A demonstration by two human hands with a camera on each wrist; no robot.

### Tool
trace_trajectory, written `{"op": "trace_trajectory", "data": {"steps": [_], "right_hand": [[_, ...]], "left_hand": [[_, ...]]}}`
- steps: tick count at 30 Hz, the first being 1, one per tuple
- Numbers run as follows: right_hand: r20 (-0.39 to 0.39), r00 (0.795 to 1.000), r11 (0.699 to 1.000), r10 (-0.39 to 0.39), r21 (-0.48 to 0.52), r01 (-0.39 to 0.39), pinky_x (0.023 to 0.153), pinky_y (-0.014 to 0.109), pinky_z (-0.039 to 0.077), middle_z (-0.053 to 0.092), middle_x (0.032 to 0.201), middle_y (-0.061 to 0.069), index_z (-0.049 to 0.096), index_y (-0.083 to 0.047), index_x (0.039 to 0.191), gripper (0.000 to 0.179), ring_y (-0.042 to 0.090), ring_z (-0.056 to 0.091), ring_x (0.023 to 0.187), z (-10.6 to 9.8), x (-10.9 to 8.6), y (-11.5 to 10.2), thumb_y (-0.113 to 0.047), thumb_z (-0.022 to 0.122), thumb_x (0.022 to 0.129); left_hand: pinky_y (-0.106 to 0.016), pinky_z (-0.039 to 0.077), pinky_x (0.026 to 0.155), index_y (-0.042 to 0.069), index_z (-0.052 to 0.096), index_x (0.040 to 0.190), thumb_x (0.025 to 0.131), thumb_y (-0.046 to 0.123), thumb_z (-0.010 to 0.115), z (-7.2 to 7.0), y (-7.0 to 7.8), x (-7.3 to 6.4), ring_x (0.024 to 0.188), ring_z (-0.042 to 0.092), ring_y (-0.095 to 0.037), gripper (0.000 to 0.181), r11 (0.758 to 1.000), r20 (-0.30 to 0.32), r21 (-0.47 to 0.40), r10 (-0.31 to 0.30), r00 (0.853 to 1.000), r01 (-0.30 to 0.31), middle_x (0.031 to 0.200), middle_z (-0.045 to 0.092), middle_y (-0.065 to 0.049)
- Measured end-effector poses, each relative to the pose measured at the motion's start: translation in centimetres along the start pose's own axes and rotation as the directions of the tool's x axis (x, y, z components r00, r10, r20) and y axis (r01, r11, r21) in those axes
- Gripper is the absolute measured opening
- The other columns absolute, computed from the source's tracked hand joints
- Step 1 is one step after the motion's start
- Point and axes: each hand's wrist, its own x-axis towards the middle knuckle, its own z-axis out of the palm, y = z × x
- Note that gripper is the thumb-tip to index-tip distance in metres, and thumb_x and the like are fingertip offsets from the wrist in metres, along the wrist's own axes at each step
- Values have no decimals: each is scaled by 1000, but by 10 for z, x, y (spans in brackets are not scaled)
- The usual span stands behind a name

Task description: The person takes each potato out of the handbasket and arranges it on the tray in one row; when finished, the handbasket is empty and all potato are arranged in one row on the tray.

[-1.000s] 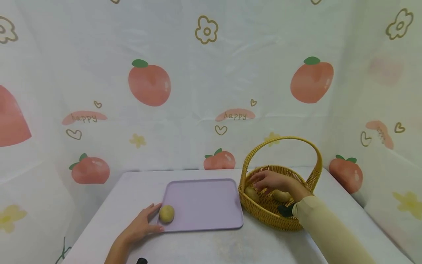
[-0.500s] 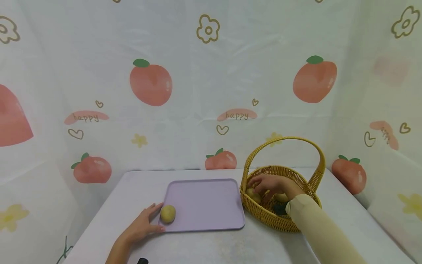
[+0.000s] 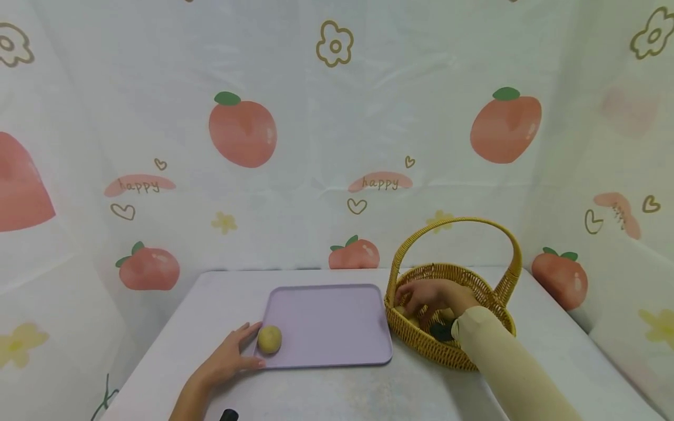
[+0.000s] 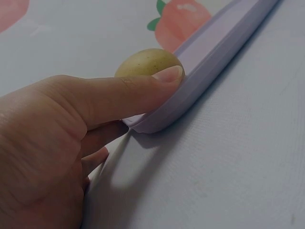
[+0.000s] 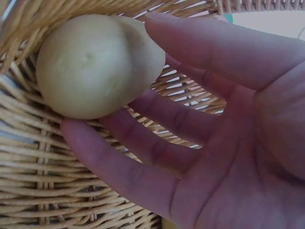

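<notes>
My left hand [image 3: 230, 355] spans the near left corner of a lilac tray [image 3: 332, 325], its thumb on the front rim and fingers along the left side. Close by the thumb, a potato [image 4: 147, 63] sits inside that corner. My right hand [image 3: 432, 294] reaches into a wicker basket [image 3: 429, 351] on the right. In the right wrist view, its fairly straight fingers extend beneath another potato [image 5: 90, 67], fingertips right at its underside, while the thumb tip overlaps its right end. This potato lies against the woven wall.
Part of another potato [image 3: 447, 314] shows in the basket beyond the right wrist. A tall handle [image 3: 466, 220] arches over the basket. Behind the white table [image 3: 337, 394] hangs a fruit-print cloth [image 3: 305, 117]. A dark wrist camera [image 3: 229, 415] shows at the bottom edge.
My right hand has moved left and lower into the basket, its fingers coming over the potato there. The left hand stays at the tray corner; the head view shifts slightly.
</notes>
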Motion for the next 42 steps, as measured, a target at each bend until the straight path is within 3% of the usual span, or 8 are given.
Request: {"op": "trace_trajectory", "data": {"steps": [10,20,29,42], "right_hand": [[68,997,999,42,-14,-41,72,46,57,58,93,11,58,-7,115,33,20,56,75,2,-6,-5,3,67,85],[117,990,997,81,2,-82,72,41,56,57,104,15,58,-8,124,46,22,58,83,1,-15,-2,6,66,80],[172,985,1000,20,-19,-17,72,39,57,61,102,14,62,-5,114,38,21,60,77,0,-23,-2,6,66,78],[148,989,999,21,-45,-14,73,37,56,60,100,11,63,-6,115,44,20,59,81,0,-15,2,8,67,74]], "left_hand": [[-73,11,104,3,45,144,69,32,86,-1,-1,1,133,15,-62,90,1000,-1,3,15,1000,-15,147,27,-38],[-71,10,106,1,45,143,69,31,86,0,0,1,134,16,-62,90,999,2,-7,33,999,-33,147,28,-38],[-71,10,106,1,45,143,69,31,86,-1,-1,1,134,17,-61,89,999,-4,1,48,999,-48,146,28,-39],[-72,11,105,0,45,143,69,32,86,-1,0,0,133,17,-62,90,999,-2,3,33,999,-33,146,27,-40]]}}
